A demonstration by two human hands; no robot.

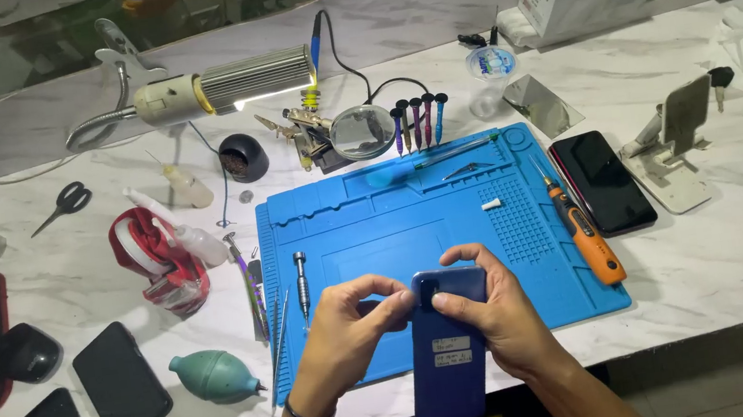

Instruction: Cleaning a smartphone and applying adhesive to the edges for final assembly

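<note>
Both hands grip a blue smartphone (pixel 448 347), back side up, at the near edge of the blue repair mat (pixel 412 222). Left hand (pixel 342 332) pinches its top left corner; right hand (pixel 490 312) clamps the top right side. An orange screwdriver (pixel 582 230) lies on the mat's right.

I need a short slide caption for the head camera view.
Both hands, left and right, hold a blue phone above a blue repair mat.
</note>
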